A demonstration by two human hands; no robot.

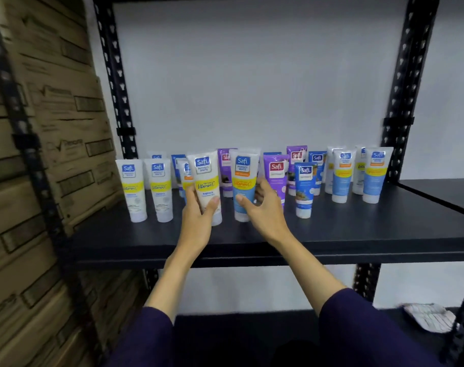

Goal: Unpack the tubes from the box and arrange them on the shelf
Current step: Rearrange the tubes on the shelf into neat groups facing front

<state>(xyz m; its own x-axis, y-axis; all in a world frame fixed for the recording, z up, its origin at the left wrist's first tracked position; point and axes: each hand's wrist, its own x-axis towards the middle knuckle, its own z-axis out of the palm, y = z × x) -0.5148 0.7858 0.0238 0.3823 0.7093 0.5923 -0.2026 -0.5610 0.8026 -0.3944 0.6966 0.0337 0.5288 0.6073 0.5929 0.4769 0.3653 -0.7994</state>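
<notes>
Near the front edge of the black shelf (331,234), left of centre, left hand (199,215) grips a white tube (207,181); right hand (262,207) curls round a blue-and-white tube (242,178). Both tubes stand cap-down and look light, squeezable and glossy; holding low near the stiff cap seems best.

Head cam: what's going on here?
A person is stocking a black shelf with Safi tubes standing on their caps. The left hand grips a white and yellow tube; the right hand grips a blue and white tube, both at the front row. Many more tubes stand behind and alongside. Cardboard boxes are stacked to the left.
</notes>
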